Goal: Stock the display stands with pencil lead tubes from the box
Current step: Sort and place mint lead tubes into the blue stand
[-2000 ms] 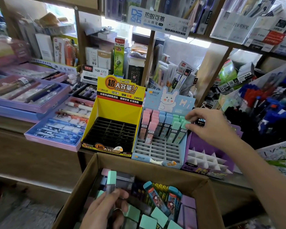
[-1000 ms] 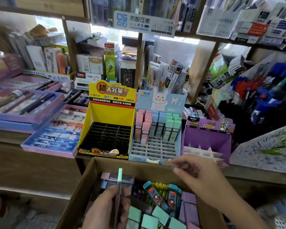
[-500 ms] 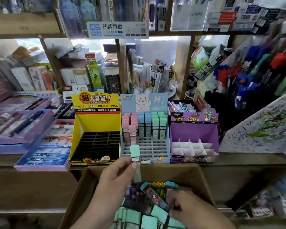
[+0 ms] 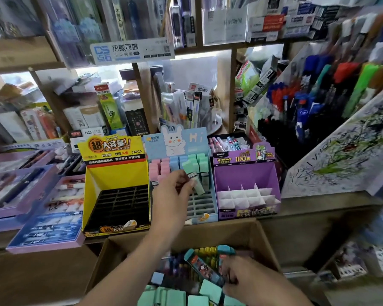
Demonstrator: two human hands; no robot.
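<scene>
My left hand (image 4: 173, 191) pinches a mint-green lead tube (image 4: 194, 176) and holds it tilted over the grid of the blue bunny stand (image 4: 202, 206), beside its rows of pink, blue and green tubes. My right hand (image 4: 241, 279) is down in the cardboard box (image 4: 261, 235), fingers curled among the tubes next to a teal tube with a dark printed label (image 4: 205, 269); whether it grips one is unclear. Mint-green tubes (image 4: 181, 295) fill the box's near side. The yellow stand (image 4: 117, 195) and the purple stand (image 4: 245, 191) hold no tubes.
Purple trays of pens (image 4: 42, 206) lie on the counter to the left. A slanted rack of blue, red and green pens (image 4: 318, 96) rises at the right. Shelves packed with stationery boxes stand behind the stands.
My left hand has lifted the green tube out of the box and up to the blue stand. My right hand has come back from the stand and dropped into the box.
</scene>
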